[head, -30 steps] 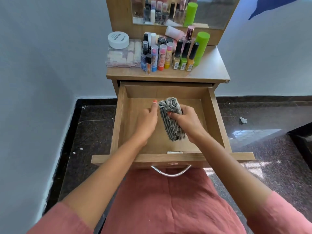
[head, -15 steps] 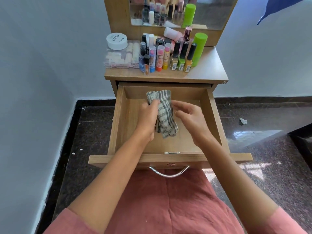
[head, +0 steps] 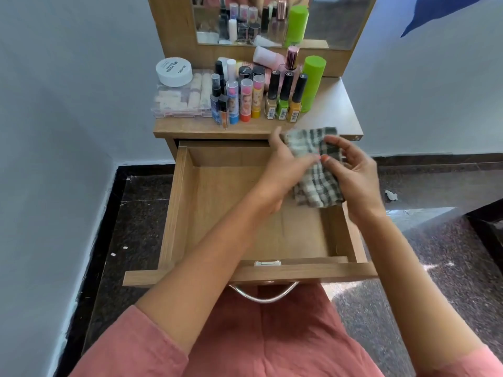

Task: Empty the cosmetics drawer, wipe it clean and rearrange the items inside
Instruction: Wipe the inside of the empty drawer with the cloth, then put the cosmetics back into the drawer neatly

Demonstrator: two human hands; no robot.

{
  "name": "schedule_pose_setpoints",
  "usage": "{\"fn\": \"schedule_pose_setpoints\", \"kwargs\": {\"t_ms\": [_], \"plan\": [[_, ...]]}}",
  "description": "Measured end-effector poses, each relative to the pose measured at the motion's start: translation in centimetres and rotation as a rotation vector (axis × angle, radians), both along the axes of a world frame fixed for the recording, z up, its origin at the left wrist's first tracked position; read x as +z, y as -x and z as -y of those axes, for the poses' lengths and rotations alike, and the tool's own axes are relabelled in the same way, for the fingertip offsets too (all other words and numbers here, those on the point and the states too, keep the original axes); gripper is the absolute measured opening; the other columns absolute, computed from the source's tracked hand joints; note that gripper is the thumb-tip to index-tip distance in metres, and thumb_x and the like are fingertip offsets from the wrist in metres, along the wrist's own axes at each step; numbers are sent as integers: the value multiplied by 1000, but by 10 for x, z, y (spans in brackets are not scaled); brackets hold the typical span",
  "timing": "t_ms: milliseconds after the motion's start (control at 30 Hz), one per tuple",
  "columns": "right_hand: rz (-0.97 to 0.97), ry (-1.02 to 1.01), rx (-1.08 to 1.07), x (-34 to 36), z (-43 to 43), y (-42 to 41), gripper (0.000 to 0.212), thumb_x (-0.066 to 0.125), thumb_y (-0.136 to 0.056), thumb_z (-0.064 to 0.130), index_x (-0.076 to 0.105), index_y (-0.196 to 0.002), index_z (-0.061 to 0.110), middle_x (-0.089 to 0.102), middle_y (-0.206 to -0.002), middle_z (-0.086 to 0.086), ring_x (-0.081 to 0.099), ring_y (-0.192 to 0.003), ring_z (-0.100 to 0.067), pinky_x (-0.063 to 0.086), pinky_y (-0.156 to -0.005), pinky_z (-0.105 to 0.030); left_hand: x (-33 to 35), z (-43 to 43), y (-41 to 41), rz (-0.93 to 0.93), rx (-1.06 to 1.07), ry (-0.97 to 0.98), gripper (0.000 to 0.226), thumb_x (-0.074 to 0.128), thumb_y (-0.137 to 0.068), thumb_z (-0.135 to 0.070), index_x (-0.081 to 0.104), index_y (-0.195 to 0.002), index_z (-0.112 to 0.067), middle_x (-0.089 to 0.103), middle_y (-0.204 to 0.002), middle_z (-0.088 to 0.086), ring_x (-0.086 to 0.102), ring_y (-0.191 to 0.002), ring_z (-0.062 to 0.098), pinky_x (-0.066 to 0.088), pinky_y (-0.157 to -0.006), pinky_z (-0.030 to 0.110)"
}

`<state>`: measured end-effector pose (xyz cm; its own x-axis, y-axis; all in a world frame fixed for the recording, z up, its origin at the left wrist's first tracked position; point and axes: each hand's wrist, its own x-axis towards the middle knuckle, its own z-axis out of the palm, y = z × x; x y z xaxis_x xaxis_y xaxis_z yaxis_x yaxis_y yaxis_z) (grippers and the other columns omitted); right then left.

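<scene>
Checked grey-and-white cloth (head: 317,183) hangs right of centre over the back right corner of the open wooden drawer (head: 174,213), gripped between the left hand (head: 285,170) at its left edge and the right hand (head: 356,175), whose fingers curl over its top.

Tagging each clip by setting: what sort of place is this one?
Most likely a bedroom or dressing corner at home: a small wooden dressing table with a mirror, cosmetics lined up on top, and its drawer pulled open.
</scene>
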<state>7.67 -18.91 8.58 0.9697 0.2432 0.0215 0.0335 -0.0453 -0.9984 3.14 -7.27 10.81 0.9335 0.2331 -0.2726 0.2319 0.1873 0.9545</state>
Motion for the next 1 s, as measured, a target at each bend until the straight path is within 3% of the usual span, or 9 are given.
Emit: {"fn": "schedule_pose_setpoints", "kwargs": {"t_ms": [67,167,267,333,433,567,700,1000], "plan": [[35,8,-95,3,8,-18,36,54,-84,-8,60,-106,20,64,-99,0,65,-73,2,53,-65,-13,3,12,-12,97,-82,-141,82,58,-81,6,12,-143,-21,45,-134,12,54,-112,22,48,-96,41],[97,87,-215,8,18,-50,36,56,-83,-6,59,-115,11,64,-106,-5,64,-84,-2,54,-81,-20,4,25,-40,171,-188,-418,62,58,-76,2,41,-133,-16,49,-128,17,54,-112,28,46,-99,40],[146,182,-254,14,19,-84,39,55,-84,-1,56,-122,6,61,-115,-8,60,-98,-10,49,-93,-21,9,38,-74,156,-125,-572,49,52,-81,1,50,-129,-10,48,-129,15,47,-120,26,37,-103,30],[171,268,-246,20,14,-108,42,52,-86,2,52,-128,7,58,-124,-4,56,-106,-8,46,-93,-15,15,45,-96,160,-61,-603,46,47,-84,1,48,-130,-7,46,-131,16,46,-121,29,36,-102,31],[104,291,-163,27,3,-136,47,43,-88,1,44,-134,8,53,-120,3,51,-102,-3,45,-78,-6,17,51,-127,126,-26,-649,47,42,-86,1,43,-133,-7,41,-134,17,44,-121,35,37,-103,38],[101,442,-38,24,0,-156,59,47,-84,1,31,-141,7,48,-128,3,45,-108,-2,40,-95,-18,11,49,-154,54,11,-664,54,39,-86,3,36,-139,-9,28,-146,17,31,-133,33,27,-111,36],[155,552,-82,15,0,-162,58,58,-80,13,42,-135,5,51,-135,-9,51,-121,-17,41,-104,-32,0,44,-164,40,58,-646,51,39,-89,2,35,-139,-7,25,-148,18,27,-136,31,24,-113,35],[300,707,-127,6,-6,-158,48,60,-84,16,49,-127,-3,50,-130,-20,47,-123,-26,32,-99,-21,-11,49,-147,82,104,-706,49,35,-89,4,36,-137,-2,16,-151,20,15,-142,31,17,-116,37]]}}
